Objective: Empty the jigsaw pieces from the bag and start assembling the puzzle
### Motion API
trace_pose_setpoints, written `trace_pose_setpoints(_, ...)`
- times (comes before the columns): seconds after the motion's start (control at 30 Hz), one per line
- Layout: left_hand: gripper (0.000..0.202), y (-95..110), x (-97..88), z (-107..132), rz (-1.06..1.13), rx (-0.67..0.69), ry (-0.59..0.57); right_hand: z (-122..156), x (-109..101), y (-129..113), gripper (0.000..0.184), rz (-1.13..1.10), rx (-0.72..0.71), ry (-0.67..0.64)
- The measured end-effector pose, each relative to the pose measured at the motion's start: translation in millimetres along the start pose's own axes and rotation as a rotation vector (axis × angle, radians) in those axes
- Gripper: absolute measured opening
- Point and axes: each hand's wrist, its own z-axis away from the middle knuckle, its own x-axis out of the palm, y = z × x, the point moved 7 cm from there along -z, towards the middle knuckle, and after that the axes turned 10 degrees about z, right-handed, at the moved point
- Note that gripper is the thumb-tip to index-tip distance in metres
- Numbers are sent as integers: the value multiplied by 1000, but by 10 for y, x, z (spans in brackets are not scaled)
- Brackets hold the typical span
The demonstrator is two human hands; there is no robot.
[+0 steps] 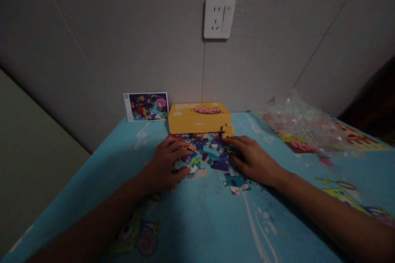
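Observation:
A heap of colourful jigsaw pieces point(207, 153) lies on the blue cartoon-print tablecloth point(216, 222), just in front of a yellow puzzle box point(198, 117). My left hand point(166, 165) rests on the left side of the heap, fingers curled over pieces. On the right side, my right hand point(251, 159) lies flat, its fingertips pressing on pieces near the box. Neither hand lifts a piece clear of the table.
A reference picture card point(146, 107) leans against the grey wall left of the box. A crumpled clear plastic bag point(300, 125) lies at the back right. A white wall socket point(219, 17) is above. The table's left edge falls away close by.

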Motion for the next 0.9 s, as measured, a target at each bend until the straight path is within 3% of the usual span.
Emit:
trace_pose_setpoints(0.23, 34, 4, -1, 3, 9, -3, -5, -11, -99, 183, 30, -99, 141, 166)
trace_pose_setpoints(0.4, 34, -2, 0, 8, 5, -7, 1, 1, -180, 293, 31, -121, 251, 249)
trace_pose_setpoints(0.6, 32, 14, -1, 0, 6, -3, 8, -33, -33, 89, 35, -111, 69, 94)
trace_pose_setpoints(0.7, 32, 16, -5, -6, 5, -2, 9, -22, 59, -39, 48, -35, -33, 4)
trace_pose_setpoints(0.9, 32, 27, -6, -15, 15, 5, 5, -15, 107, -65, 70, 26, -32, -72)
